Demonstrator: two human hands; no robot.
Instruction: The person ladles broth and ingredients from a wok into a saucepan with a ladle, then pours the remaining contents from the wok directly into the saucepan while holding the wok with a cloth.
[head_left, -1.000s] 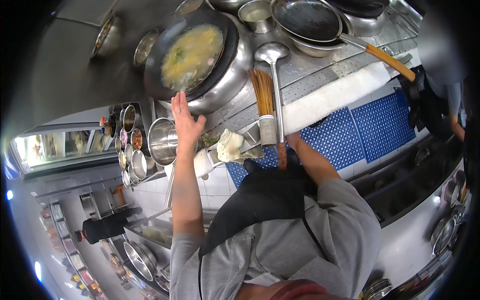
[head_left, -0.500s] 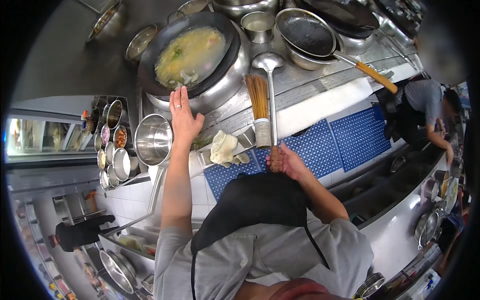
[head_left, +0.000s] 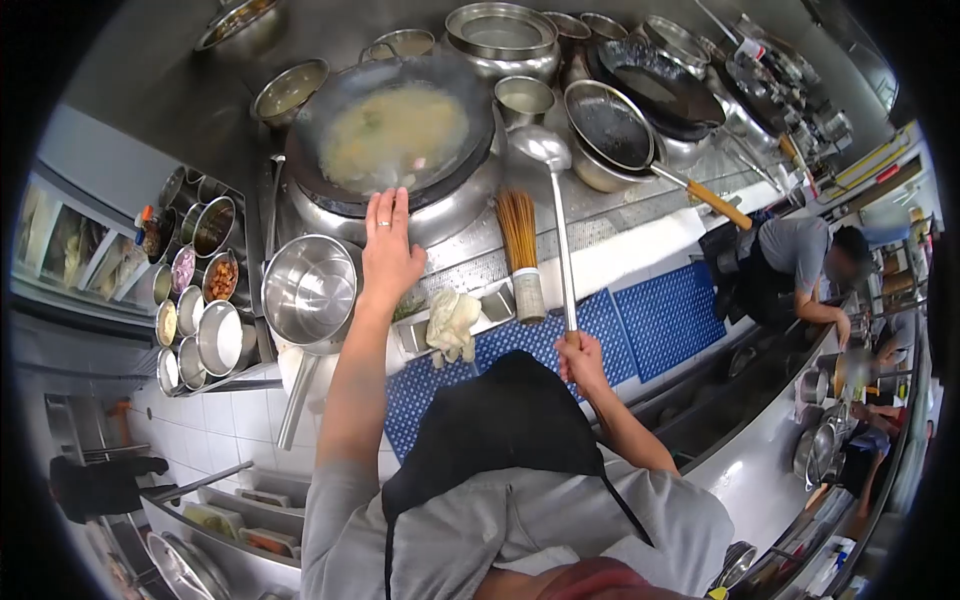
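Note:
My left hand (head_left: pixel 392 250) is stretched out flat, a ring on one finger, with its fingertips at the near rim of a black wok (head_left: pixel 300 150). Pale yellowish soup (head_left: pixel 395 135) steams inside the wok. Fingers of my right hand (head_left: pixel 582 362) are wrapped round the handle end of a long steel ladle (head_left: pixel 562 240). The ladle's bowl rests on the steel stove top (head_left: pixel 480 235). Just left of the ladle lies a bamboo wok brush (head_left: pixel 518 240). A crumpled pale cloth (head_left: pixel 453 322) sits below my left hand, near the counter edge.
An empty steel saucepan (head_left: pixel 312 290) stands left of my forearm. Several ingredient tins (head_left: pixel 220 335) are farther left. A strainer with a wooden handle (head_left: pixel 610 125) lies on a bowl at right. Another person (head_left: pixel 795 255) leans over the counter behind.
My right hand has closed round the ladle's handle end. The view has tilted, showing more of the back of the stove. Steam over the soup looks thicker.

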